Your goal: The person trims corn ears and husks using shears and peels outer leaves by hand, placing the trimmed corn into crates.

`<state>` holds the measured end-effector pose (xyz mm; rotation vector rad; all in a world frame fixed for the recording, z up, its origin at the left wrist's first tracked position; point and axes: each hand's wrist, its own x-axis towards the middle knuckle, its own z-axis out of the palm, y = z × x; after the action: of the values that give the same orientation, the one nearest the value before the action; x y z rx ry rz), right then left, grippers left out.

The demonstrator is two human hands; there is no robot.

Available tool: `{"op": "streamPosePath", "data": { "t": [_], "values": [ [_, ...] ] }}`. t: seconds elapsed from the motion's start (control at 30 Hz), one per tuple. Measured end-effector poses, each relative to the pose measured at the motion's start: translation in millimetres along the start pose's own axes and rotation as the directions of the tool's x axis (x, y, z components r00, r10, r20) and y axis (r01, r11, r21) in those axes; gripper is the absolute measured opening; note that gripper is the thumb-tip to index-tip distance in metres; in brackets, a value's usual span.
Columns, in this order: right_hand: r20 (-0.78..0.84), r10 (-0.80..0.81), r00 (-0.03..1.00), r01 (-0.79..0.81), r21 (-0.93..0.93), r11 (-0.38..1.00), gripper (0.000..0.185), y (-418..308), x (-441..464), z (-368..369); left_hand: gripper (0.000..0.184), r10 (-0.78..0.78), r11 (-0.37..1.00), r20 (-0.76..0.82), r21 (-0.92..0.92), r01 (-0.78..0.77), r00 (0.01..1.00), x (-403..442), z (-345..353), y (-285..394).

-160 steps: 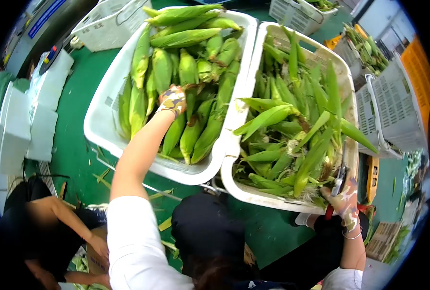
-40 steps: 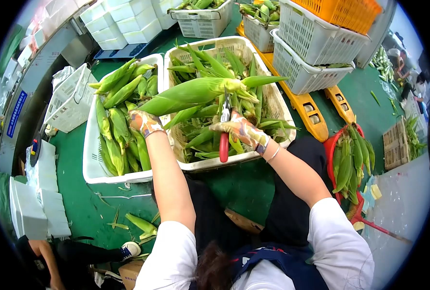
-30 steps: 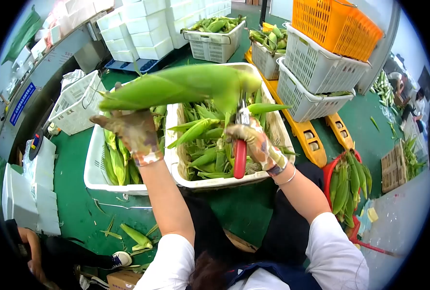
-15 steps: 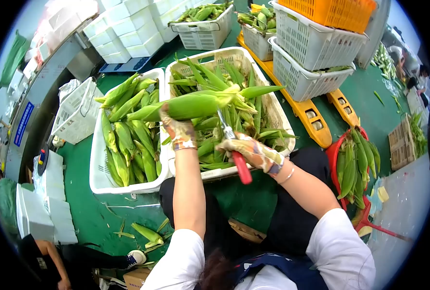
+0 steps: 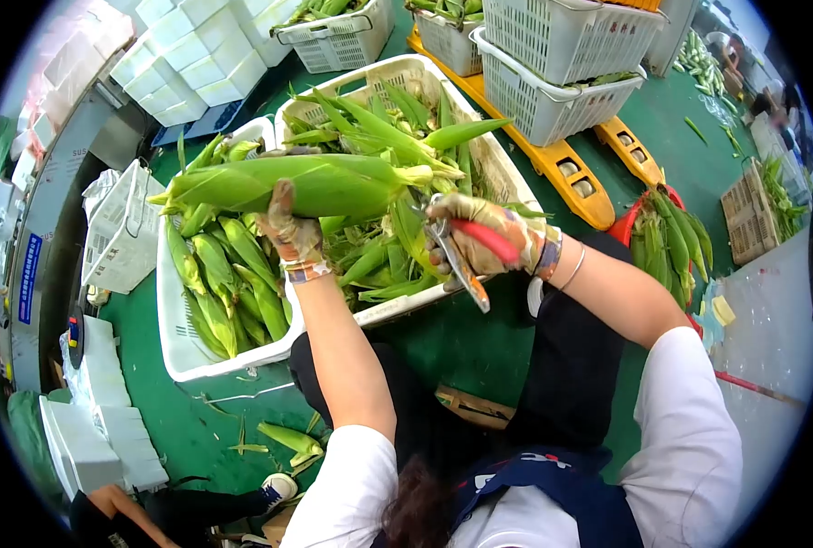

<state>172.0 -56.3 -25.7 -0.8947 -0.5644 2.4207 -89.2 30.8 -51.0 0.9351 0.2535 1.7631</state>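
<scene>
My left hand (image 5: 292,236), in a stained patterned glove, is closed around a green ear of corn (image 5: 333,185) in its husk. The ear lies sideways above two crates, its pale stalk end toward the right. My right hand (image 5: 487,236), gloved too, grips pruning shears (image 5: 461,272) with a red handle, just right of the stalk end and apart from it. Below the left hand, a white crate (image 5: 187,370) holds several husked-over ears (image 5: 233,274). A dirtier white crate (image 5: 507,169) behind my hands is full of corn and loose leaves (image 5: 406,137).
Stacked white crates (image 5: 562,110) stand on a yellow pallet jack (image 5: 580,196). At the right is a red container (image 5: 624,226) with corn. Foam boxes (image 5: 196,64) are piled at the back left. A person's shoe (image 5: 279,487) shows lower left, near husk scraps (image 5: 292,438) on the floor.
The ear has moved left with my left hand. My right hand has drawn the shears away from the stalk end and turned them, blades now lower. The whole view has shifted slightly.
</scene>
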Motion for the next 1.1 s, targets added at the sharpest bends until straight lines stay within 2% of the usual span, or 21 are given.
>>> {"op": "streamPosePath", "data": {
  "t": [0.03,0.07,0.1,0.13,0.2,0.27,0.33,0.4,0.5,0.53,0.57,0.63,0.67,0.73,0.8,0.83,0.87,0.93,0.97,1.07,1.1],
  "values": [
    [0.008,-0.011,1.000,0.010,0.084,0.996,0.027,-0.2,0.2,1.4,0.048,-0.094,0.977,0.022,-0.188,0.096,0.995,1.8,-11.0,-1.3],
    [-0.002,0.013,1.000,-0.013,0.092,0.996,0.024,-0.8,1.5,-3.0,0.049,-0.039,0.998,-0.205,-0.064,0.026,0.978,1.3,-16.4,-14.3],
    [0.000,-0.049,0.999,0.048,0.066,0.997,0.025,2.4,3.3,-6.7,0.051,0.018,0.997,-0.421,0.079,0.017,0.907,-0.2,1.2,-18.3],
    [0.004,-0.111,0.994,0.111,0.036,0.993,0.025,4.6,5.9,-9.9,0.051,0.022,0.997,-0.420,0.072,0.010,0.907,-3.9,17.1,-17.5],
    [-0.002,-0.043,0.999,0.043,-0.026,0.999,0.023,13.4,12.7,-12.3,0.053,0.108,0.991,-0.407,0.120,-0.064,0.907,-11.7,34.6,-6.8],
    [-0.104,-0.166,0.981,0.147,-0.170,0.974,0.026,20.8,-4.2,15.6,0.051,0.087,0.992,-0.345,0.114,-0.050,0.934,-13.8,40.5,6.6],
    [-0.039,-0.182,0.983,0.174,-0.155,0.973,0.025,23.5,-4.4,18.5,0.043,0.008,0.988,-0.340,-0.142,-0.060,0.940,-15.2,40.8,12.1],
    [-0.043,-0.186,0.982,0.175,-0.185,0.967,0.023,22.2,-5.4,19.8,0.045,-0.006,0.986,-0.362,-0.155,-0.054,0.932,-14.0,40.4,13.1],
    [-0.121,-0.126,0.985,0.063,-0.428,0.902,0.025,20.4,-0.4,17.2,0.046,0.019,0.984,-0.403,-0.154,-0.088,0.915,-13.5,34.4,10.5],
    [0.159,-0.319,0.934,0.327,-0.742,0.585,0.023,20.2,-12.9,15.3,0.045,-0.040,0.980,-0.430,-0.193,-0.048,0.902,-13.7,32.6,10.0],
    [0.278,-0.346,0.896,0.405,-0.829,0.385,0.024,20.7,-11.8,9.0,0.044,-0.098,0.973,-0.455,-0.232,-0.011,0.885,-14.2,30.7,9.1],
    [0.534,-0.360,0.765,0.528,-0.840,-0.124,0.029,16.7,-7.2,3.3,0.043,-0.087,0.978,-0.518,-0.209,-0.027,0.851,-13.8,29.1,2.5],
    [0.664,-0.331,0.670,0.534,-0.741,-0.406,0.031,9.5,-4.5,1.1,0.041,-0.079,0.983,-0.573,-0.181,-0.033,0.816,-14.4,28.5,-1.3],
    [0.610,-0.379,0.696,0.542,-0.792,-0.280,0.030,3.4,-4.8,4.4,0.040,-0.079,0.990,-0.586,-0.144,-0.007,0.807,-22.4,34.5,-4.9],
    [0.304,-0.354,0.884,0.418,-0.854,0.309,0.026,-1.9,2.0,2.5,0.040,0.031,0.999,-0.602,0.004,-0.036,0.798,-27.3,38.3,-9.0],
    [0.409,-0.396,0.822,0.530,-0.806,0.266,0.022,-1.8,1.5,5.2,0.037,0.067,0.998,-0.582,0.035,-0.057,0.810,-29.9,35.9,-12.3],
    [0.650,-0.336,0.682,0.582,-0.760,-0.290,0.017,-7.5,-2.0,5.9,0.037,0.053,0.999,-0.579,0.035,-0.040,0.814,-31.8,32.2,-12.8],
    [0.625,-0.276,0.730,0.551,-0.777,-0.304,0.016,-4.5,5.4,1.6,0.034,-0.004,0.995,-0.520,-0.084,-0.047,0.854,-32.6,24.2,-12.3],
    [0.679,-0.254,0.689,0.567,-0.723,-0.394,0.012,-5.2,5.7,0.4,0.030,0.017,0.997,-0.493,-0.060,-0.053,0.870,-32.6,21.8,-13.0],
    [0.697,-0.206,0.687,0.590,-0.700,-0.402,0.012,-6.0,22.7,-13.4,0.030,-0.074,0.987,-0.484,-0.159,-0.005,0.872,-30.2,19.3,-9.1],
    [0.548,-0.291,0.784,0.497,-0.836,-0.233,0.020,-3.9,20.1,-6.1,0.035,-0.104,0.980,-0.529,-0.197,-0.002,0.842,-28.9,23.9,-6.8]
  ]
}}
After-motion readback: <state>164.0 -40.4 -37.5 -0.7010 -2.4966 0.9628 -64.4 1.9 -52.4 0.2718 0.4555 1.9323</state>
